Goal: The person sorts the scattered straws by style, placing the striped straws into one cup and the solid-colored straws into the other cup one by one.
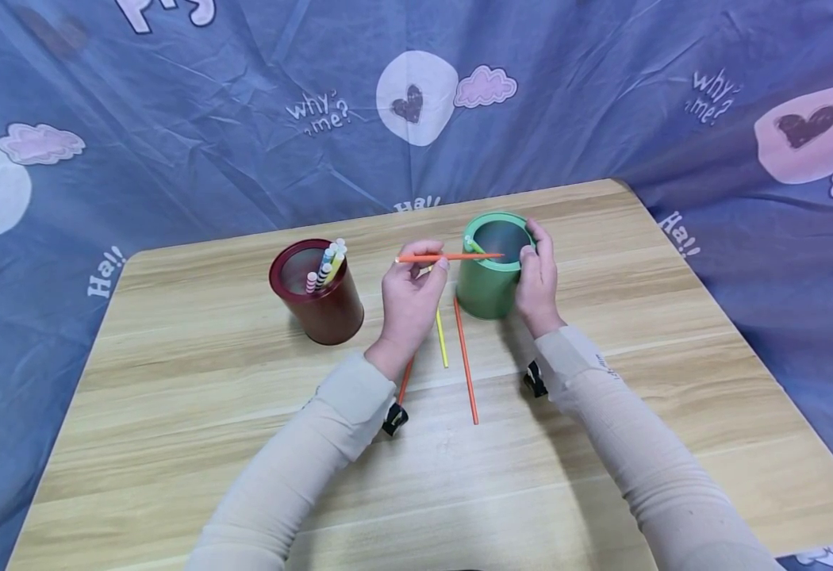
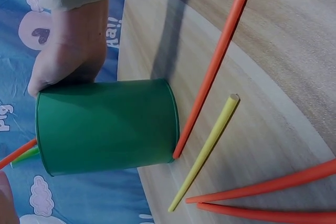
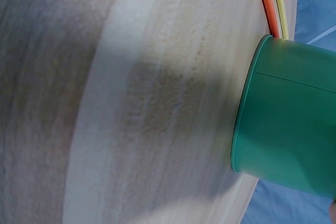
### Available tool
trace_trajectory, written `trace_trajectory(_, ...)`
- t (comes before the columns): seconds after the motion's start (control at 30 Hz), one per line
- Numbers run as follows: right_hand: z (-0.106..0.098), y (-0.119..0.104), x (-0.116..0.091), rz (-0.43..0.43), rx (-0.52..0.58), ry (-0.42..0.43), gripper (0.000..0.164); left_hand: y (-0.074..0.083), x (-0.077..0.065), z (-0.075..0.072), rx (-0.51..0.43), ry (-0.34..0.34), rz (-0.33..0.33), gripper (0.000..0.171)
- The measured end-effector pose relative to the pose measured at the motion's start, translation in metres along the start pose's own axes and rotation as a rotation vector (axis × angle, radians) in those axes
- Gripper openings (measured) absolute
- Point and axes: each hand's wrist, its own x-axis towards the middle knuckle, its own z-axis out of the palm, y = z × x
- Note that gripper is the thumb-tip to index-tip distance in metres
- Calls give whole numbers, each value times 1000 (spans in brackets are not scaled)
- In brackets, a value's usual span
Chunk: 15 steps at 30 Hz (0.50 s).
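My left hand (image 1: 412,297) pinches an orange straw (image 1: 452,257) between thumb and fingers. It lies nearly level, its far end over the mouth of the green can (image 1: 488,289). My right hand (image 1: 538,274) grips that can at its right side, thumb near the rim. A light-green straw (image 1: 475,245) leans inside it, its end showing at the rim. On the table before the can lie a yellow straw (image 2: 205,150) and several orange straws (image 2: 212,72), partly hidden by my left hand in the head view. The right wrist view shows the can's side and base.
To the left stands a dark red can (image 1: 327,309) holding several striped and coloured straws (image 1: 327,266). Everything rests on a wood-grain table (image 1: 174,381). Behind it hangs a blue printed cloth (image 1: 245,159). A black clip-like piece (image 1: 394,419) sits under my left wrist.
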Motion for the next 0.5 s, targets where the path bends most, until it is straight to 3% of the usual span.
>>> trace_trajectory(0.5,0,0,0,6,1,2,48,-3,-3,1,-8,-18,5,19)
